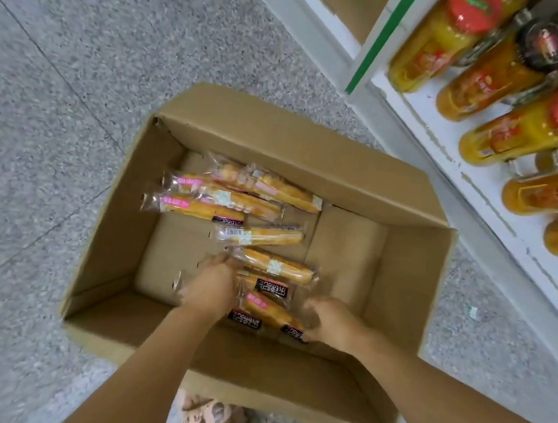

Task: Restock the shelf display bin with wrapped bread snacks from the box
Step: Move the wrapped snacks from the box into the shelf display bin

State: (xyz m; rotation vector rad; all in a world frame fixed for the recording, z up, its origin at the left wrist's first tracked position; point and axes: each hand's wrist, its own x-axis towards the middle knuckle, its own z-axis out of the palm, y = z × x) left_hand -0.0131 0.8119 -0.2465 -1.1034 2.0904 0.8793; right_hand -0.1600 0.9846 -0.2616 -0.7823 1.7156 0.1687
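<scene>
reaches into the open cardboard box (409,204) on the speckled floor (56,119) with both hands. curls the left hand (209,286) grip and right hand (331,320) grip round opposite ends of a bundle of wrapped bread snacks (272,296) by the near wall. leaves loose snacks (219,210) toward the far wall, near a white shelf (428,123) of orange jars (527,130).

The box (409,204) is plain brown, on a speckled grey floor (60,85). Inside it, bread snacks (261,236) are golden with pink and black labels; beside it, bottles (520,133) are orange-yellow with red caps.
</scene>
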